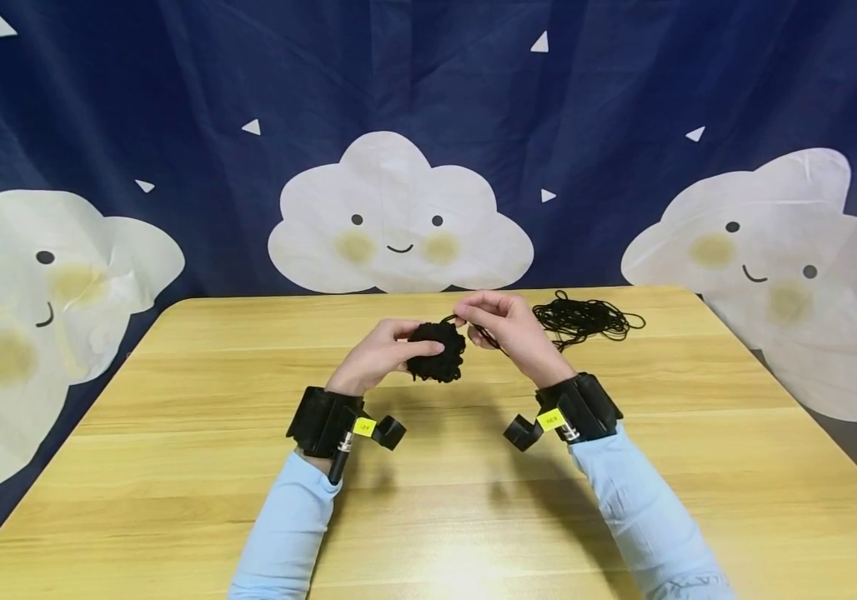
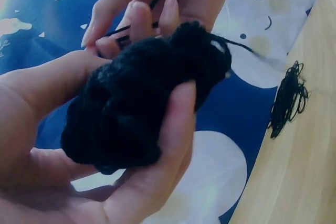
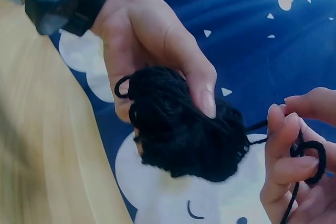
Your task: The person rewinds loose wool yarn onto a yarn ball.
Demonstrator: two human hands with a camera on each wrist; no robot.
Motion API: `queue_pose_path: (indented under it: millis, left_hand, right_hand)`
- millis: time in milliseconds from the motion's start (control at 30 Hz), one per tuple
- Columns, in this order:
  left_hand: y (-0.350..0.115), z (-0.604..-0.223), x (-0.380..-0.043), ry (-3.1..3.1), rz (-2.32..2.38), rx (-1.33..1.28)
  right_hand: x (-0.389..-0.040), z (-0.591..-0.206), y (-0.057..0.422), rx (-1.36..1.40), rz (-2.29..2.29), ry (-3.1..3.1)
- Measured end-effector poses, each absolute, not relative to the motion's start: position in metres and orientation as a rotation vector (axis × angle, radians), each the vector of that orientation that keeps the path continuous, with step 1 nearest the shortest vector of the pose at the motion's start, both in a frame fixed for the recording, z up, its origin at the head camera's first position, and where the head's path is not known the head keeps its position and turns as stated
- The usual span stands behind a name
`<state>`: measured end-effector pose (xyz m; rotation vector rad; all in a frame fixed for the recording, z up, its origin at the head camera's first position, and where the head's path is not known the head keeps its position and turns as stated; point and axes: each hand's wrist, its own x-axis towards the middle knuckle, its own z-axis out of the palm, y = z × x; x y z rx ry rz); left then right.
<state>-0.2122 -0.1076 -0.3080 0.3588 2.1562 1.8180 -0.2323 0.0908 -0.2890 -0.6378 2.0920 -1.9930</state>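
"What was seen first?"

"A dark blue backdrop (image 1: 428, 83), by which the far side of a wooden table (image 1: 443, 508) was bordered. White clouds (image 1: 398, 192) were printed on it."

"And the hands?"

"Both were raised over the tabletop. The left hand (image 1: 378, 357) was closed about something, and a pinch was made by the thumb and fingertips of the right hand (image 1: 513, 332)."

"Where was the yarn?"

"A loose heap of yarn (image 1: 586, 320) was spread near the table's far edge, past the right hand. A compact black bundle (image 1: 445, 365) was gripped in the left hand, its near face crossed by the thumb. Smallest was the strand (image 3: 257, 126), drawn between the bundle and the pinch."

"Which step was judged to be in hand?"

"Winding or drawing off; the direction could not be told. For the next move, a steady bundle and an unsnagged strand seemed to be called for."

"What was hidden?"

"The strand's path was broken up among the right fingers, and its join to the heap was blurred. A pale spot (image 2: 217, 45) on the bundle could not be identified."
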Motion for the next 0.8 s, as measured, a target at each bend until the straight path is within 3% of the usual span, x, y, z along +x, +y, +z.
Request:
queue_pose_path:
  millis: [533,800]
  left_hand:
    - [-0.112,-0.307,-0.215,2.311,2.088,-0.037]
    - [-0.115,-0.305,-0.216,2.275,2.298,-0.095]
  right_hand:
    - [-0.228,-0.291,0.103,-0.654,-1.812,2.199]
    - [-0.228,-0.290,0.114,-0.565,-1.704,2.331]
